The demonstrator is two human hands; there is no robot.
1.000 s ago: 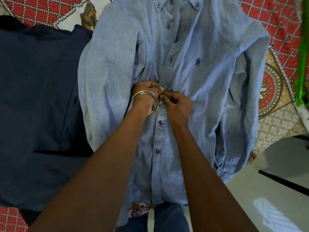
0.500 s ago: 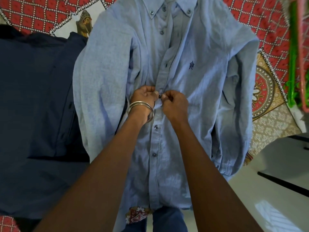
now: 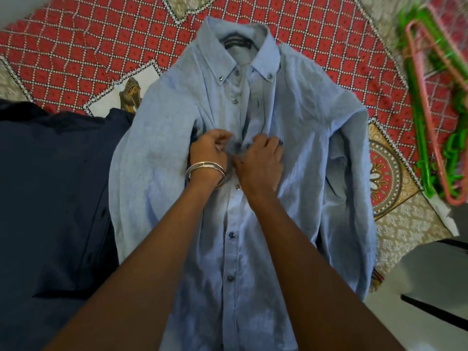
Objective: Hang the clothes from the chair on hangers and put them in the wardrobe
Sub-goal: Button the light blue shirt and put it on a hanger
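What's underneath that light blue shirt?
The light blue shirt lies on a red patterned bedspread, its left sleeve overlapping a navy garment. Whatever lies beneath its middle, where both hands work, is covered.

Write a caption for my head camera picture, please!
Both hands pinch the light blue shirt at its button placket.

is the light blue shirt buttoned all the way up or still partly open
Partly open. The light blue shirt is fastened below both hands, but its placket gapes above them toward the collar.
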